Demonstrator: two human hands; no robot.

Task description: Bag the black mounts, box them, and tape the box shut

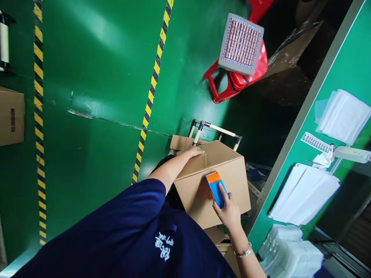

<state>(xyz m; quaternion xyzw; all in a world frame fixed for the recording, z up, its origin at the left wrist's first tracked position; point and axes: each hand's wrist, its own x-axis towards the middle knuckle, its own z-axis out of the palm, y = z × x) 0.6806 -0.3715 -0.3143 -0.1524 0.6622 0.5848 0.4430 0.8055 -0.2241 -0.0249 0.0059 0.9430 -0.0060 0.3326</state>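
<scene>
A closed cardboard box stands in front of my body, with a strip of clear tape along its top seam. My left hand lies on the box's top, fingers stretched out flat, near its left edge. Wrapped in my right hand is a blue tape dispenser with an orange toothed end. That end is against or very close to the near side of the box, just below the top edge; actual contact cannot be made out. The tape roll is hidden.
A tube-frame rack stands behind the box. Farther off is a red stool with a beaded cushion. On the right, a green worktable bears white bags and wrapped stacks. Another carton is far left.
</scene>
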